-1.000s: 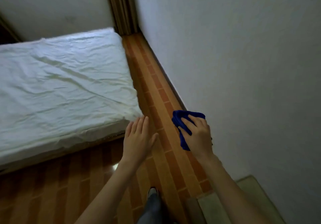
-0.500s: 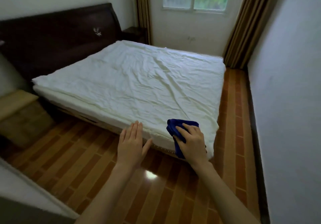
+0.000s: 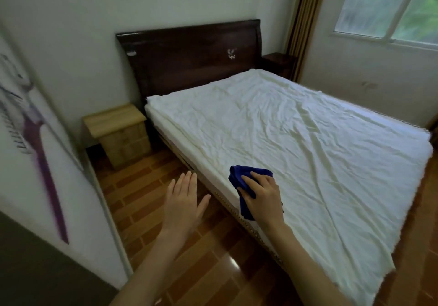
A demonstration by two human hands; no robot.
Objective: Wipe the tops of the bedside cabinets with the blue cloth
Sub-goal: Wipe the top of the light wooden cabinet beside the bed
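My right hand (image 3: 263, 199) grips a bunched blue cloth (image 3: 241, 180) in the air over the near edge of the bed. My left hand (image 3: 183, 201) is flat with its fingers apart and holds nothing, above the floor beside the bed. A light wooden bedside cabinet (image 3: 113, 120) stands at the bed's left side against the wall, well beyond both hands; its top is bare. A dark wooden bedside cabinet (image 3: 278, 59) stands at the far side of the bed by the curtain, partly hidden by the mattress.
A bed with a white sheet (image 3: 296, 139) and a dark headboard (image 3: 189, 54) fills the middle. A white door or panel with a purple picture (image 3: 42, 153) stands close on my left. Glossy brown plank floor (image 3: 147, 187) runs between them. A window (image 3: 391, 6) is at far right.
My view has swung left from the wall corner to the bed's head, bringing both cabinets into sight. Both hands keep the same pose, the right still holding the cloth.
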